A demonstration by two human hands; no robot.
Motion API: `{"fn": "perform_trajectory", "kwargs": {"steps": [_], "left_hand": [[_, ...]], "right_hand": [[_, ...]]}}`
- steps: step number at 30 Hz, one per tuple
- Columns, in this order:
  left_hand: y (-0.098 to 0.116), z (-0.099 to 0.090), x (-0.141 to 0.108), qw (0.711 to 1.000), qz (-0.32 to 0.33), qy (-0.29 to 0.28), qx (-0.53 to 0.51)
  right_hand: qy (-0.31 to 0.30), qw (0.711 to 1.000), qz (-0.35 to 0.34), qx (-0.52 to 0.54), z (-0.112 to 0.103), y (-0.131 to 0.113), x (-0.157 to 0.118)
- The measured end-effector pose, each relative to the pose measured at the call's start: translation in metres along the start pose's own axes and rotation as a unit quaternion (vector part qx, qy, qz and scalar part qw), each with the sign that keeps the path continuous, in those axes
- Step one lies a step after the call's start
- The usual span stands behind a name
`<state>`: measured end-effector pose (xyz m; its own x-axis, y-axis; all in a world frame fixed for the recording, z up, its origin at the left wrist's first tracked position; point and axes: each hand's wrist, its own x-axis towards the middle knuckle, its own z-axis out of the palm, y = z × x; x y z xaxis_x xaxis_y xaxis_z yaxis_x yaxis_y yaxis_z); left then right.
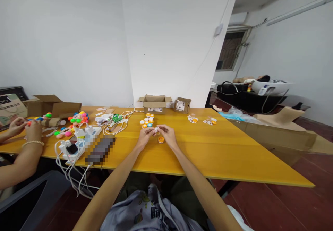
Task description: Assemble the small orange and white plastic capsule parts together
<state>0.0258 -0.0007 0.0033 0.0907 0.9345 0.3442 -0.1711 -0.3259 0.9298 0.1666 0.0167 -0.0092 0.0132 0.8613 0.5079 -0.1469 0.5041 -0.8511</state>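
On the counter (208, 147), an open box (154, 105) stood with flaps spread, its contents hidden. In front of the box, the left hand (146, 136) and right hand (168, 135) pinched a white part (157, 129), small, its detail too fine to tell. An orange cap (161, 139) lay farther from the box.

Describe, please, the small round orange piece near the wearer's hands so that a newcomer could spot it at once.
Find the long yellow-brown wooden table. Just on the near side of the wearer's bare left hand and right hand lies the small round orange piece. It sits alone, unlike the cluster of round white, orange and blue pieces beyond the left hand.
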Motion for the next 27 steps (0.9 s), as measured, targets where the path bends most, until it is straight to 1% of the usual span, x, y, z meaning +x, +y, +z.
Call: {"fn": "perform_trajectory", "kwargs": {"steps": [8, 16, 27], "left_hand": [[0.0002, 0.0009, -0.0007, 1.0, 0.001, 0.007, 0.003], [0.0037, 0.0021, -0.0021, 1.0, 0.02, 0.009, 0.021], [0.0029, 0.0007, -0.0022, 1.0, 0.007, -0.005, 0.019]], "right_hand": [[-0.003, 1.0, 0.013, -0.02, -0.0014, 0.0008, -0.001], [0.005, 0.999, -0.013, -0.047, -0.0011, 0.0004, -0.0019], [0.023, 0.999, -0.009, -0.044, -0.0007, 0.001, -0.0014]]}}
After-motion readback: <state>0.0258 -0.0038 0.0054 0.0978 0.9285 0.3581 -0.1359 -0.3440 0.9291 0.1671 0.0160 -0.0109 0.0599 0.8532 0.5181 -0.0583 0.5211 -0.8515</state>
